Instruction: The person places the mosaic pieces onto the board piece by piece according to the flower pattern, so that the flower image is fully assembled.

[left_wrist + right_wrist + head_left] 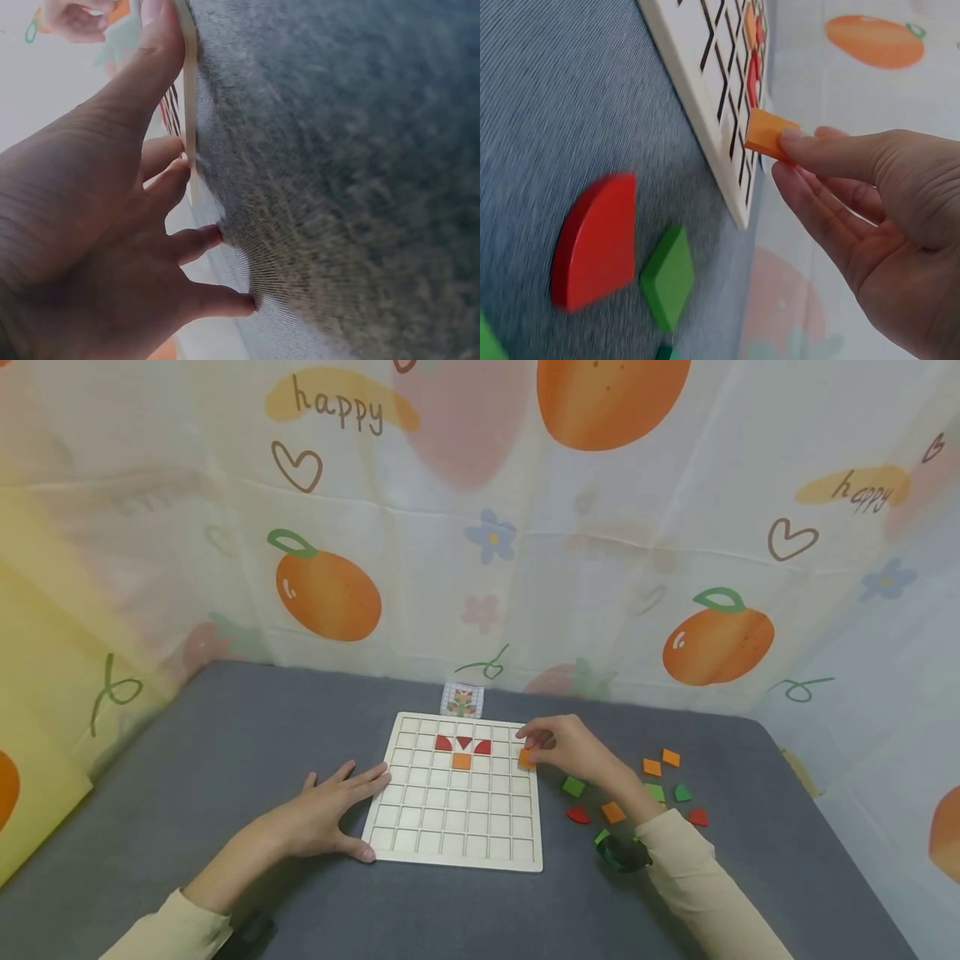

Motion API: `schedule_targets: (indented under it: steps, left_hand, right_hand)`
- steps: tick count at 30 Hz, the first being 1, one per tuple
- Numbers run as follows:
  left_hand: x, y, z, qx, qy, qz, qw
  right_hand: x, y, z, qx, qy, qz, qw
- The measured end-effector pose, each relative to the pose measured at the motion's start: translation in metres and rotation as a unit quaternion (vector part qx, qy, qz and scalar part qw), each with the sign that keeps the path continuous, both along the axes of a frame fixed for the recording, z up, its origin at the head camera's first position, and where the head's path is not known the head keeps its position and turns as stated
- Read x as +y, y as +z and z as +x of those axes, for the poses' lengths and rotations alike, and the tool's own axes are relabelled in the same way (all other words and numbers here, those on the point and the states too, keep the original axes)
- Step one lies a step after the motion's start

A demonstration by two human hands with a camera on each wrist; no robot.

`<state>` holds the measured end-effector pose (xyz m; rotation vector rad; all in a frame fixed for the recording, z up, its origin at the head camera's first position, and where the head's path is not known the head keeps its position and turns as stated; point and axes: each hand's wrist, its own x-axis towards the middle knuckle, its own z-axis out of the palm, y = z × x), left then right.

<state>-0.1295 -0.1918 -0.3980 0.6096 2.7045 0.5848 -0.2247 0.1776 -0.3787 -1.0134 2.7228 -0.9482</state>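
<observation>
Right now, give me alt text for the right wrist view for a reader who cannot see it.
The right hand pinches an orange square tile just off the edge of a white wooden grid board. On the grey cloth beside the board lie a red quarter-round piece and a green square tile.

The grid board [457, 814] looks pale matt wood, the table cover [225, 752] rough grey cloth.

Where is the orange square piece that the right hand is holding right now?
In the head view the orange square piece is pinched in the right hand at the right edge of the wooden grid board, near its far corner.
</observation>
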Motion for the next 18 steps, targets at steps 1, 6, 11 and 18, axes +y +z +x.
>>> schedule_targets:
  steps: [1, 6, 11, 18]
  left_hand:
    - [0.000, 0.000, 0.000, 0.000, 0.000, -0.001, 1.0000]
    - [0.001, 0.001, -0.001, -0.005, 0.002, -0.003, 1.0000]
    - [0.002, 0.001, -0.001, -0.009, 0.005, -0.003, 0.9999]
    - [0.001, 0.001, -0.001, -0.009, 0.009, -0.001, 0.9999]
  right_hand:
    - [-0.003, 0.000, 0.000, 0.002, 0.003, 0.002, 1.000]
    - [-0.017, -0.002, -0.002, 0.002, 0.014, 0.001, 1.000]
    - [-0.030, -0.004, -0.003, -0.009, 0.017, -0.004, 1.000]
    - [-0.042, -0.007, -0.004, -0.026, 0.012, -0.005, 1.000]
